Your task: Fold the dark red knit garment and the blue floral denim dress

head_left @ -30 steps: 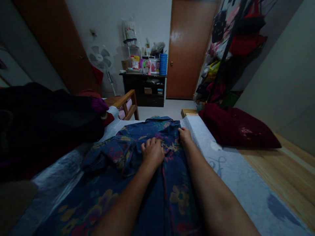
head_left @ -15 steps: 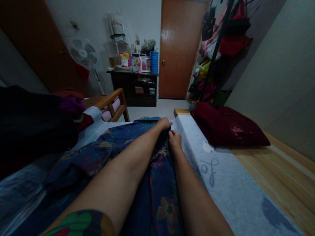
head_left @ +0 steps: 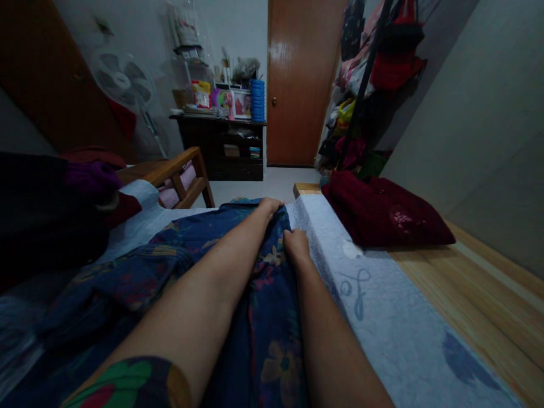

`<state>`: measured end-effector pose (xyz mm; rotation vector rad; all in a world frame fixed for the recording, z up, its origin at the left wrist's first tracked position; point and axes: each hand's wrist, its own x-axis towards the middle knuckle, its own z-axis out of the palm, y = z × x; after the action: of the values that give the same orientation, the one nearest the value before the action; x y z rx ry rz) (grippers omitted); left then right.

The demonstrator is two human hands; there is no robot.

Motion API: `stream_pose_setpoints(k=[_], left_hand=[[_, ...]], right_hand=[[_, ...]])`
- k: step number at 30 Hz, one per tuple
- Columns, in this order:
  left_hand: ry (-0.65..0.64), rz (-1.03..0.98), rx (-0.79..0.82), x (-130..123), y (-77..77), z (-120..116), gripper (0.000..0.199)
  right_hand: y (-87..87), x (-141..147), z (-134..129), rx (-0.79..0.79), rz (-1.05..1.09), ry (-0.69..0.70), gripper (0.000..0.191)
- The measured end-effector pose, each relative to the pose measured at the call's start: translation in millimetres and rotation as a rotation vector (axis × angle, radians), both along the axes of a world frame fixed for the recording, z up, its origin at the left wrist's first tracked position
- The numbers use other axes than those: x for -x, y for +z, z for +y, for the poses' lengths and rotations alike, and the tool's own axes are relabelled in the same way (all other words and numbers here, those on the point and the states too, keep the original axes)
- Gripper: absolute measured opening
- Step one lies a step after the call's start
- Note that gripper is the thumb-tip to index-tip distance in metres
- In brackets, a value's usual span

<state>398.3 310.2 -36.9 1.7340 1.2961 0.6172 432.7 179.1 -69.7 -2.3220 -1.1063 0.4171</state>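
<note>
A dark blue garment with a flower print [head_left: 272,317] lies spread over the pale bed cover [head_left: 378,317]. My left hand [head_left: 270,207] grips the garment's far edge, near its right corner. Just below and to the right, my right hand [head_left: 297,245] pinches the garment's right edge, its fingers closed on the cloth. A short stretch of fabric runs between the two hands. At the left, part of the garment lies folded and rumpled. My forearms hide some of its middle.
A folded maroon cloth [head_left: 386,212] rests at the right on the bed's wooden edge [head_left: 476,294]. Dark clothes [head_left: 46,215] are heaped at the left. Beyond stand a wooden armrest [head_left: 178,173], a fan [head_left: 123,79], a dark cabinet [head_left: 219,150] and a door [head_left: 301,85].
My right hand has moved slightly down the garment's edge, away from my left hand, which still grips the far corner. The camera view has shifted slightly to the right.
</note>
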Motion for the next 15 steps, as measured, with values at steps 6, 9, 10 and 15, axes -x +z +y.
stream_pose_setpoints(k=[6, 9, 10, 15], left_hand=[[-0.011, 0.018, -0.104, 1, 0.8, 1, 0.016], [-0.003, 0.008, -0.183, -1, 0.3, 0, 0.021], [-0.020, 0.009, -0.202, 0, -0.1, -1, 0.023], [-0.175, 0.062, -0.321, 18, 1.1, -9, 0.032]], right_hand=[[-1.1, 2, -10, 0.043, -0.043, 0.105, 0.031], [-1.5, 2, -16, 0.042, -0.049, 0.129, 0.030], [-1.2, 2, -17, 0.044, -0.039, 0.124, 0.031], [3.7, 5, -19, 0.076, 0.047, 0.049, 0.033]])
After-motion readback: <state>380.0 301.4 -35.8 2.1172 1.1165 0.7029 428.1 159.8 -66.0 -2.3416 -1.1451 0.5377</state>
